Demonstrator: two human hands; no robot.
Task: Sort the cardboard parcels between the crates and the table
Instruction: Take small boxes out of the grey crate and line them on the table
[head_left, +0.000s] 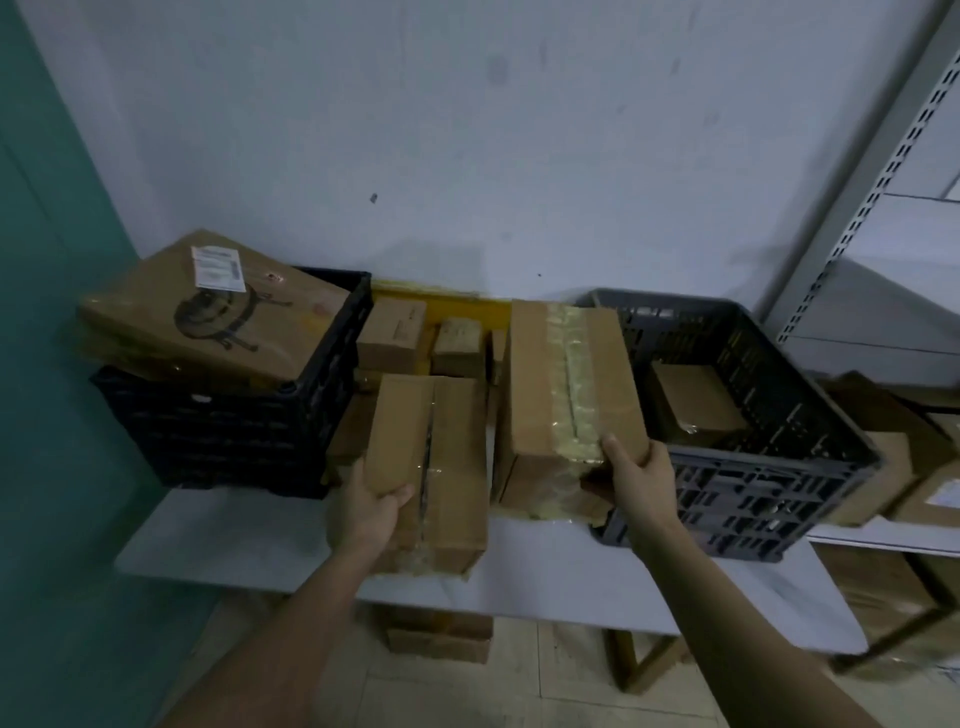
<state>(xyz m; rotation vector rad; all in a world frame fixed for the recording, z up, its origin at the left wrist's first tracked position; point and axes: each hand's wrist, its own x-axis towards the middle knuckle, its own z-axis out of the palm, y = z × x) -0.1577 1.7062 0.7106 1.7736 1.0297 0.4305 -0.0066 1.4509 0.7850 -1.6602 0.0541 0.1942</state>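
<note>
While both boxes stand mid-frame, left hand (370, 512) grips plain box (431, 467), right hand (636, 465) grips taped box (569, 384) beside grey crate (810, 467), likely its destination

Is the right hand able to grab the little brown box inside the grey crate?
Probably not right now: the right hand grips a taped cardboard parcel. The small brown cardboard box lies uncovered in the open grey plastic crate, so a freed hand likely could.

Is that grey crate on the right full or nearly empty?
Nearly empty. Through the open top of the grey crate, only one cardboard parcel shows on its floor.
</note>
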